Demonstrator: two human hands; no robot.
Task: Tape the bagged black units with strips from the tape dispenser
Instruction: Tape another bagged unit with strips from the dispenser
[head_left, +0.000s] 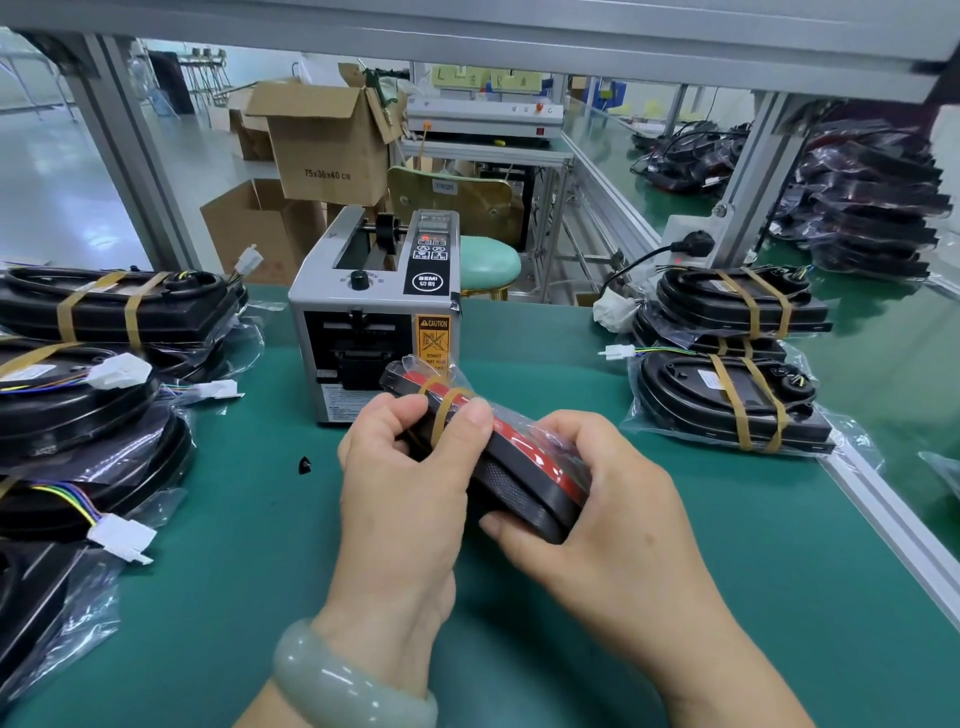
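Above the green tabletop (249, 545), a bagged black unit (519, 486) is held: fingers of the left hand (400, 467) pinching its tan strip (443, 415), those of the right hand (592, 499) curled round the near end. Behind, the tape dispenser (371, 306) reads "CAUTION" and "SEMI" — taped units (727, 405) pile alongside.

Middle of bagged unit (524, 475): covered by your left hand (400, 467). Left stack (78, 410): cut by edge. Tape dispenser (363, 296) small print: illegible.
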